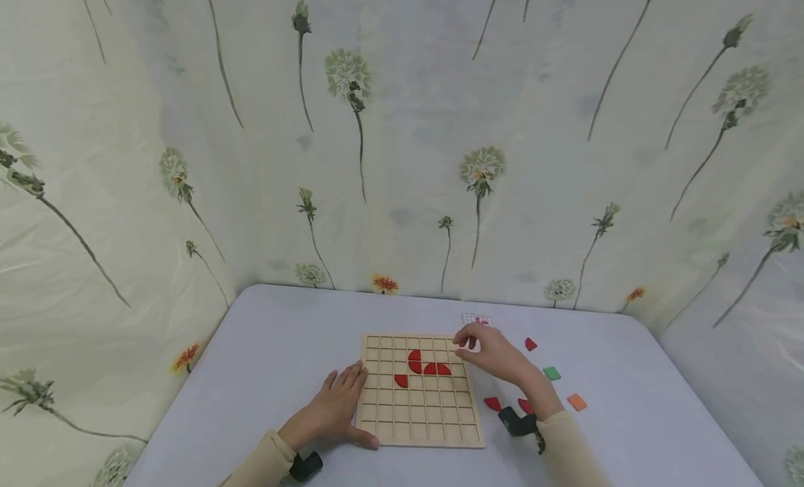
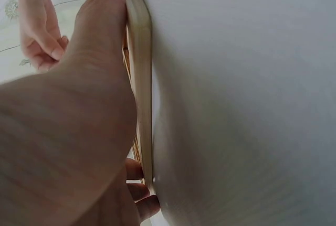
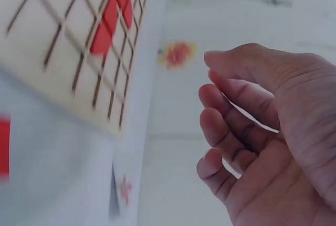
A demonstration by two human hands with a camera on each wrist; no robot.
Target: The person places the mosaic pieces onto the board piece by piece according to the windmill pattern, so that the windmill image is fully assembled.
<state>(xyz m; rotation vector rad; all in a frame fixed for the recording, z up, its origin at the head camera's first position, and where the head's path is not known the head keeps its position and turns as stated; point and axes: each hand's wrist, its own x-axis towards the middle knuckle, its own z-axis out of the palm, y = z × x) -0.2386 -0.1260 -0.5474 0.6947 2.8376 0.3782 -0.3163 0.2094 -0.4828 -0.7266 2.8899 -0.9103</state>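
We see the wooden board point(image 1: 433, 396) flat on the table point(image 1: 301, 319), our left hand point(image 1: 336, 407) spread wide along its left side, and it looks light and stiff — best taken by its rim. The red pieces point(image 1: 400, 381) on its squares look thin, hard and maybe slippery, so we would pinch their edges; our right hand point(image 1: 494, 351) is near the far right corner, fingers bent, a narrow gap at the thumb and no piece showing there. The left wrist view shows the board's side from low down — only the head view shows the green piece point(image 1: 552, 373).
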